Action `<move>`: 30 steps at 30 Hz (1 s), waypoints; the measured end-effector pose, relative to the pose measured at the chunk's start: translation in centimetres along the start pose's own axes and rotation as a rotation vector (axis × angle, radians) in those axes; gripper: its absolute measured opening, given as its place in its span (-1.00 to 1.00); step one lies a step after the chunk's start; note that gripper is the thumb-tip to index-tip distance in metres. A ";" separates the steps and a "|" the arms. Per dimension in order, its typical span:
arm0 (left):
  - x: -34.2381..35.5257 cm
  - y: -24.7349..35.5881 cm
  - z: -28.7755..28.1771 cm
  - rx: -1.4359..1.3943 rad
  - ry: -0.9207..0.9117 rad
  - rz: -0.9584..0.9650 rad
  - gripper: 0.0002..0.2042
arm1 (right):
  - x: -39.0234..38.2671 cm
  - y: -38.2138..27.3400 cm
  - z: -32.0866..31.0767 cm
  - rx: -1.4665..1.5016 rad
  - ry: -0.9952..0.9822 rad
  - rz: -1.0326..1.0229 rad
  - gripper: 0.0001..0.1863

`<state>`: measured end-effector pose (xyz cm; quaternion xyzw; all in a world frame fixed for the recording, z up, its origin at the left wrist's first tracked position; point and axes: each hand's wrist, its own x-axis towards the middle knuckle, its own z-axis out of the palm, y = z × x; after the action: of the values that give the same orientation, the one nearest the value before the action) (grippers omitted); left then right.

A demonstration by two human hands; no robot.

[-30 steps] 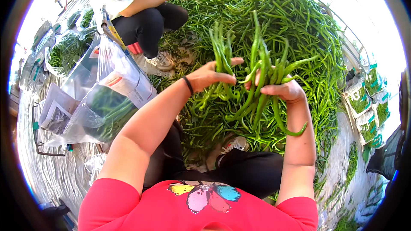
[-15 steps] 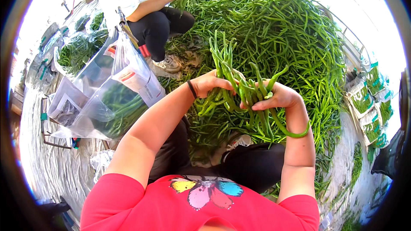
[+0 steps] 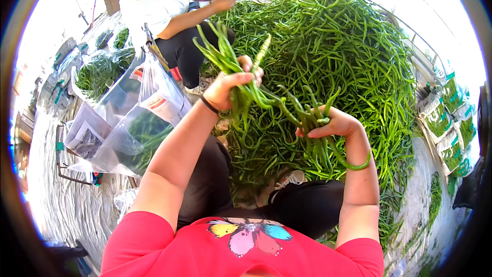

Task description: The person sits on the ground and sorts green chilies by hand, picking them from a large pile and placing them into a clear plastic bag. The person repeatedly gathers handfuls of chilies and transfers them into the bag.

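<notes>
My left hand [image 3: 233, 84] is raised over the near left side of the pile, closed around a bunch of long green chili peppers [image 3: 218, 54] whose tips fan upward and dangle below. To its right, my right hand [image 3: 335, 123] grips a second bunch of green chili peppers [image 3: 313, 123]. One long curved pepper from that bunch hangs against my right wrist. A few peppers stretch across the gap between the two hands. Beneath and beyond both lies a large heap of green chili peppers [image 3: 359, 56].
On the left, a clear plastic bag [image 3: 138, 128] partly filled with peppers hangs on a metal frame [image 3: 64, 159]. Filled bags [image 3: 100, 72] stand behind it. At right are more packed bags [image 3: 451, 128]. Across the heap, a co-worker [image 3: 164, 15] crouches, holding peppers.
My left hand has moved up and left with its bunch, away from my right hand. My right hand stays almost in place. The co-worker's hands have shifted slightly.
</notes>
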<state>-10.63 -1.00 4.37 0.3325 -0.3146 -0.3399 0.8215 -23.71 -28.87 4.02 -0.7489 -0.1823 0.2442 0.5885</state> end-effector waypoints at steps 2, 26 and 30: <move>-0.1 2.0 -0.4 0.032 -0.107 0.052 -0.75 | -0.8 2.2 -1.7 0.143 0.034 0.007 -0.75; 0.4 -4.5 4.7 1.509 -0.717 -0.099 -0.58 | 4.4 3.9 -0.4 0.756 0.508 -0.153 -0.65; 0.0 -4.0 3.9 1.291 -0.619 -0.270 -0.78 | 3.8 3.4 -0.3 0.841 0.432 -0.182 -0.59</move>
<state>-14.89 -4.49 3.62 0.6755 -0.6266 -0.2633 0.2859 -20.55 -27.79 0.20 -0.4606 -0.0061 0.0833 0.8837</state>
